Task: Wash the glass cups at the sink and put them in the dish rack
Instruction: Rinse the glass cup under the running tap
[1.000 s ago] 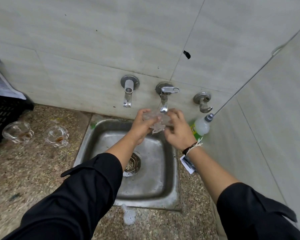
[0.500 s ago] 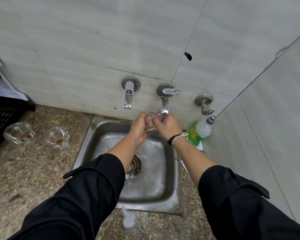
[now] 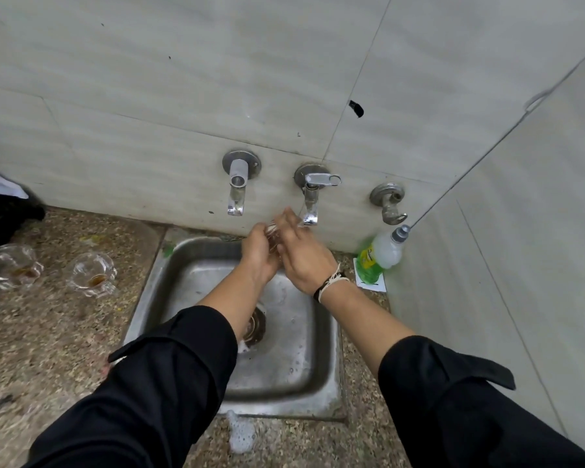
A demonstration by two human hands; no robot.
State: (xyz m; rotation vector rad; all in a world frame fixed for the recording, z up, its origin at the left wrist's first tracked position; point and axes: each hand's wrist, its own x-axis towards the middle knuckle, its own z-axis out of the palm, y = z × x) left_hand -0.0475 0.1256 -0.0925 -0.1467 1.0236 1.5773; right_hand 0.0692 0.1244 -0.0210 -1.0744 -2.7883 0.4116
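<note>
At the centre of the frame, both hands meet around one glass cup (image 3: pixel 273 231), held over the back edge of the steel sink (image 3: pixel 183 261) and just left of the middle tap (image 3: pixel 310 201). The left hand (image 3: pixel 259 255) wraps its curled fingers around the cup from the left side. The right hand (image 3: pixel 304 261) lies against the cup from the right with its fingers extended upward and close together; motion blur prevents telling whether they clamp the glass or only rub it. The cup itself is largely hidden between the two hands, and only a small clear portion shows near the fingertips. Two further glass cups stand on the speckled counter (image 3: pixel 48 332) at the left of the frame: the near cup (image 3: pixel 93 275) beside the sink, and the far cup (image 3: pixel 9 268) at the left edge, each with a brown residue at the bottom. A black dish rack (image 3: pixel 0 217) occupies the far left edge, above those cups. A green soap bottle (image 3: pixel 380 255) leans in the corner at the right of the sink. A patch of foam (image 3: pixel 240 435) lies on the counter below the sink's front rim.
</note>
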